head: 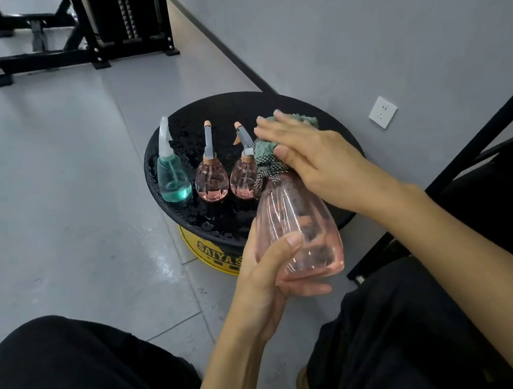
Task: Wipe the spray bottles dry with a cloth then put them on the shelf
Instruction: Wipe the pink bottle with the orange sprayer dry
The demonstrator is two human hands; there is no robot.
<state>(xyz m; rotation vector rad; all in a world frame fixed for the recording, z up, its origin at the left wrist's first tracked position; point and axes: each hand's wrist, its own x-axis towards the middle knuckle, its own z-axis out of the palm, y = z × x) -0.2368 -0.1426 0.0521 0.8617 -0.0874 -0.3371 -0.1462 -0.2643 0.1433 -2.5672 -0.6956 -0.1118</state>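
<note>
Trousers (77,384), black, fill the bottom of the view, my knees spread either side of the stool (193,127); it has a round black top on a yellow base, and the top is beaded with water; a black frame (64,53) stands well beyond the stool on the grey floor (50,190); no shelf shows from here.

Over the stool's near edge is the held bottle (300,231), clear pink and ribbed, and it looks empty or nearly so; my left hand (270,278) grasps its base, thumb across the front, fingers wrapped behind and under; my right hand (320,165) lies flat on the cloth (264,157), fingers straight, pressing it over the neck and gripping nothing; the sprayer head is hidden beneath.

I judge this bottle light and thin-walled, likely slick while wet; the ribs and wide base give the surest hold, and a hard squeeze might dent it; the trigger would be a poor place to grab; the cloth is soft and drapes round the neck.

Three more stand upright in a row on the stool: a green bottle (173,176) toward its left edge, a pink bottle (211,181) at its middle, and a second pink bottle (242,179) just beside the cloth; each holds some liquid; a socket (382,112) sits on the wall past the stool's right side.
</note>
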